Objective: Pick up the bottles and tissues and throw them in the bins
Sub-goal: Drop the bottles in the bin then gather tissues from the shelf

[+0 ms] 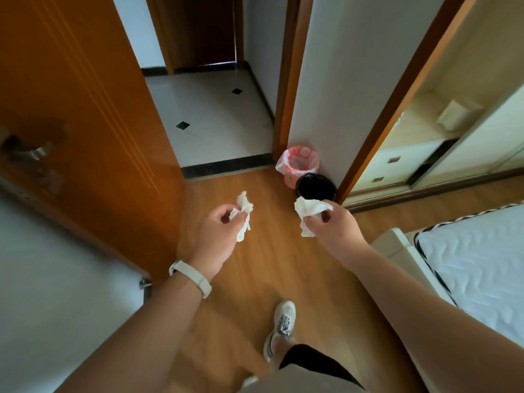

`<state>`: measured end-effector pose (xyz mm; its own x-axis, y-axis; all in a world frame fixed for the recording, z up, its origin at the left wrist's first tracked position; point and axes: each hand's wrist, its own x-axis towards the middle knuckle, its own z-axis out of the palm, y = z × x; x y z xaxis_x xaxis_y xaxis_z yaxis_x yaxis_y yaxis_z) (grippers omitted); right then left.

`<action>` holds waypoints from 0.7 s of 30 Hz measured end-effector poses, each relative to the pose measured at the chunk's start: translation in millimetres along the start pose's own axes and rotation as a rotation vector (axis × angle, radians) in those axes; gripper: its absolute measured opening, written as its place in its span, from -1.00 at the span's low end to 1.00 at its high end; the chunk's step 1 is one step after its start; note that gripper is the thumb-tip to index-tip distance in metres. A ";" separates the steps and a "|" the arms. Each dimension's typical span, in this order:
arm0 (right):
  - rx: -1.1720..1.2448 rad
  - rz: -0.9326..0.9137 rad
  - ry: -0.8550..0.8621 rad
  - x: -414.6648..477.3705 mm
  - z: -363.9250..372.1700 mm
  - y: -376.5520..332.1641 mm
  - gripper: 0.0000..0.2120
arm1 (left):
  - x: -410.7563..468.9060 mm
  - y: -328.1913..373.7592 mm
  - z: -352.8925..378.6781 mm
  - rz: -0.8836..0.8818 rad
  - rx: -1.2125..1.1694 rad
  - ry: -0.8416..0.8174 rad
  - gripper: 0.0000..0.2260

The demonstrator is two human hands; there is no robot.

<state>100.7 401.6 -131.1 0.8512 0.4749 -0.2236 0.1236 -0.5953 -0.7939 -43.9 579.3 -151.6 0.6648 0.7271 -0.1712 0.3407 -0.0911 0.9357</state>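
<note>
Each crumpled tissue was partly hidden by curled fingers. The left tissue was pinched at the tips of the left hand. The right tissue, gripped by the right hand, overlapped the black bin. A pink-lined bin stood just behind, against a white wall. Below was a wooden floor, with an open door to the left and a mattress to the right.

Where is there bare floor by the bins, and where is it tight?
Bare wood floor lies between the open door and the bed. Tight: the pink bin and black bin sit together against the wall.
</note>
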 end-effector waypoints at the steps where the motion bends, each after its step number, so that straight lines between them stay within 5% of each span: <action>1: 0.001 0.004 0.013 10.5 -1.7 2.2 -0.66 | 11.4 4.1 4.3 0.002 -0.005 -0.007 -0.91; 21: 0.150 0.106 0.048 276.9 -85.2 38.8 -0.68 | 251.6 103.0 159.5 0.005 0.145 -0.139 -0.85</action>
<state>384.7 454.8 -175.6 0.8791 0.3810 -0.2865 -0.0428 -0.5355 -0.8434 264.5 644.3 -147.4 0.7491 0.6260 -0.2167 0.4222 -0.1991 0.8843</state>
